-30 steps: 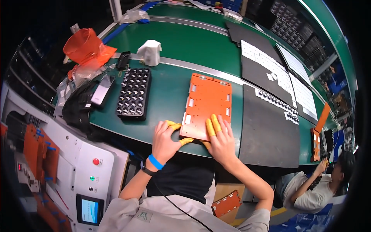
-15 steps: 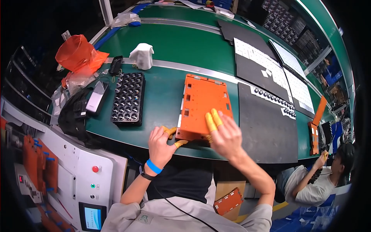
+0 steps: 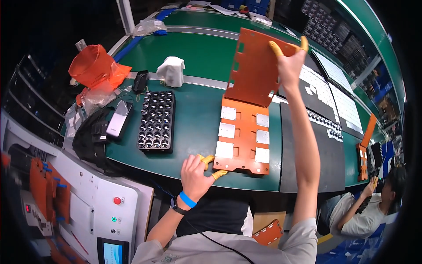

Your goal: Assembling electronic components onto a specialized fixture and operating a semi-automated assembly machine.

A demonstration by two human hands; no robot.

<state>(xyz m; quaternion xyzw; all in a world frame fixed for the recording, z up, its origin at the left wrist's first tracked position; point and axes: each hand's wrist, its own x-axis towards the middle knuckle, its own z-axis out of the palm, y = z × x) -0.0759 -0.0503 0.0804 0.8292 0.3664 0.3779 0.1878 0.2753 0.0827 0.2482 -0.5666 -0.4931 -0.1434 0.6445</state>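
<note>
An orange hinged fixture lies on the green bench in front of me, its base (image 3: 244, 152) flat and its lid (image 3: 257, 66) swung up at the far end. White square plates (image 3: 227, 130) sit in two columns along the base. My right hand (image 3: 291, 66) grips the raised lid near its upper right edge, with yellow covers on the fingertips. At the base's near left corner, my left hand (image 3: 197, 176) holds the edge between thumb and fingers, also in yellow fingertip covers. The left wrist carries a blue band and a dark watch.
Left of the fixture stands a black tray (image 3: 156, 121) of round metal-and-black parts. Beyond it are a white cloth-covered object (image 3: 172, 71) and an orange bag (image 3: 99, 66). Dark mats (image 3: 307, 154) lie to the right, with small round parts (image 3: 324, 120). A co-worker (image 3: 367, 207) sits far right.
The lid, closed before, has been swung up and away by my right hand, exposing the white plates. My left hand stays at the near left corner. The whole view has shifted slightly.
</note>
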